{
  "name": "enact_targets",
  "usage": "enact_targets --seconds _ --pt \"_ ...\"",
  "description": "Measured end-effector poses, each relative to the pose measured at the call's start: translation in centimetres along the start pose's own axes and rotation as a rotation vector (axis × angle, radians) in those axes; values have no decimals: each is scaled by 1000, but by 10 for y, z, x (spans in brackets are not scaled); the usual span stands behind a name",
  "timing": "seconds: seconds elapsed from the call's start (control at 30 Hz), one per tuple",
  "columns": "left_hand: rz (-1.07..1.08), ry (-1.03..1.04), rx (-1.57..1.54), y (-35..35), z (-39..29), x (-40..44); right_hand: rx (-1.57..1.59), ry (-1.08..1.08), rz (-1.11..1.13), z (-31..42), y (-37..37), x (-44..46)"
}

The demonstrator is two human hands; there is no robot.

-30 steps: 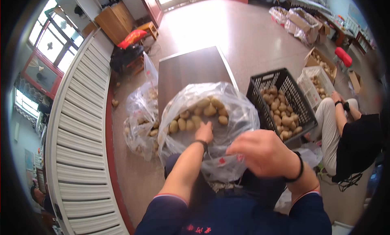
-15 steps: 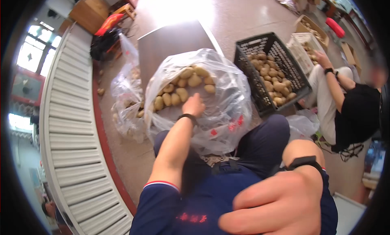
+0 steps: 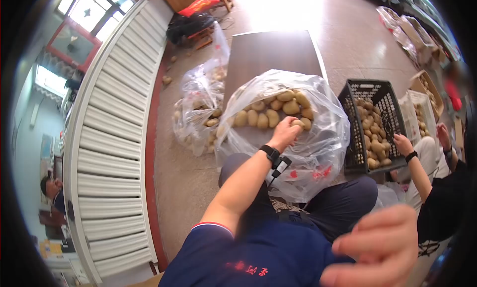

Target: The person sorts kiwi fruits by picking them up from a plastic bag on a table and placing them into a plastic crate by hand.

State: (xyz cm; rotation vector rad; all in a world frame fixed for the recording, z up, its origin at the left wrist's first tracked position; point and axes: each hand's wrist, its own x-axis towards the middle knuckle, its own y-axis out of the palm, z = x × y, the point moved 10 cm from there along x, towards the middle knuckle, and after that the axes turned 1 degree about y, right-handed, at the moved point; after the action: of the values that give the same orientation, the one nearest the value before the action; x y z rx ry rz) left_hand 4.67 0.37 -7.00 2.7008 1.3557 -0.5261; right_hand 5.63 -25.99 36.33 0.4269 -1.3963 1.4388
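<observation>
My left hand [image 3: 286,134] reaches into a clear plastic bag [image 3: 318,143] with red print, its fingers closed around a potato [image 3: 298,123]. Several more potatoes [image 3: 272,118] lie in a curved row along the far side inside the bag. The bag's mouth is spread wide in front of my knees. Close to the camera, my right hand [image 3: 380,247] hangs raised over my lap, slightly blurred. Its fingers are bent, with a gap between thumb and fingers, and nothing shows in them.
A black crate [image 3: 348,123] of potatoes stands right of the bag; a seated person's hand [image 3: 403,144] is at its edge. Beyond are a white crate [image 3: 410,115] and a carton [image 3: 431,88]. Another potato bag [image 3: 196,96] lies left, near a white radiator [image 3: 112,158]. A brown board [image 3: 273,53] lies behind.
The view has swung left, shifting everything rightward. My left hand has closed on a potato at the row's right end. The seated person's hand has moved from the white crate to the black crate.
</observation>
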Motion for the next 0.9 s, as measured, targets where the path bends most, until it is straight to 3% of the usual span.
enact_targets --seconds 0.07,0.17,0.23,0.27,0.33,0.57,0.63,0.73,0.77,0.83,0.9 --pt "51 -96 -205 13 0 -4 -66 230 63 -36 13 -13" --pt "137 -96 -355 24 2 -6 -68 660 -95 -134 43 -69" --pt "232 -64 -310 30 -2 -5 -152 813 -40 -188 70 -123" --pt "293 -74 -310 37 -11 -15 -158 814 -43 -199 79 -144" --pt "388 -85 -306 47 -14 -24 -312 839 158 -220 103 -182" --pt "633 -89 -341 74 -24 -42 -166 913 239 -244 136 -238" --pt "599 -123 -386 72 -17 -37 -181 839 198 -242 130 -236" --pt "523 -165 -262 67 -17 -38 -181 973 36 -248 106 -249" --pt "405 -188 -279 54 -10 -28 -174 973 44 -254 100 -257" --pt "232 -227 -288 23 6 -20 -82 1202 -117 -280 77 -299" --pt "44 -162 -144 2 5 -2 -70 1154 -356 -295 45 -320"
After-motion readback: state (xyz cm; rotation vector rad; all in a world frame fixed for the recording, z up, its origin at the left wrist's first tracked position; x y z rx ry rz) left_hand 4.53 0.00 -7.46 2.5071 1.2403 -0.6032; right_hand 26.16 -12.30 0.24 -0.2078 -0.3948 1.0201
